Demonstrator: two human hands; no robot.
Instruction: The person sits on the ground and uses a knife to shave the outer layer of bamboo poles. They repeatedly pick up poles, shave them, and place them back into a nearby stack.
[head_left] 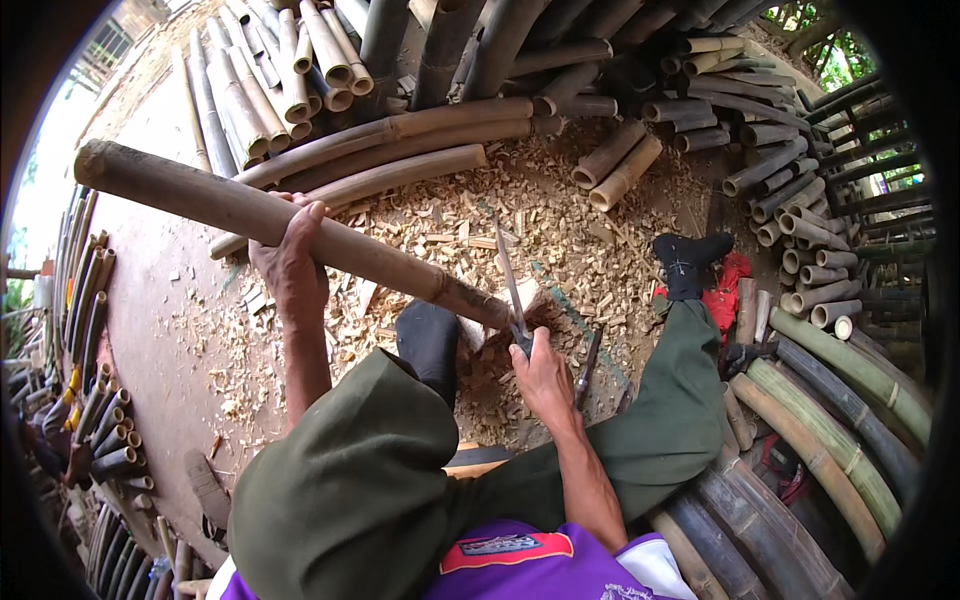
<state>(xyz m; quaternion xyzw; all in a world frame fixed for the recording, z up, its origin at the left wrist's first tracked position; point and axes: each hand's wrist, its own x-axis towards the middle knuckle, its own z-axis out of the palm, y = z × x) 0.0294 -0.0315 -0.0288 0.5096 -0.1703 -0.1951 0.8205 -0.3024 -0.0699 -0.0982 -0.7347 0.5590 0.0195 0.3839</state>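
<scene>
A thick brown bamboo pole (370,258) slants across the view, its raised end at the upper left and its lower end between my legs. My left hand (290,250) is wrapped round the pole near its middle, thumb on top. In my right hand (545,378) is the dark handle of a long-bladed knife (509,275), its blade pointing away from me beside the pole's lower end. Under that end sits a pale wooden block (490,335), partly hidden. Whether the blade touches the bamboo, I cannot tell.
Wood chips (600,260) cover the ground around my dark-socked feet. A second dark-handled tool (588,370) lies right of my right hand. Cut bamboo poles (400,125) lie ahead, with stacked bamboo (800,230) at right and more bamboo (110,430) at left. A loose sandal (207,485) lies lower left.
</scene>
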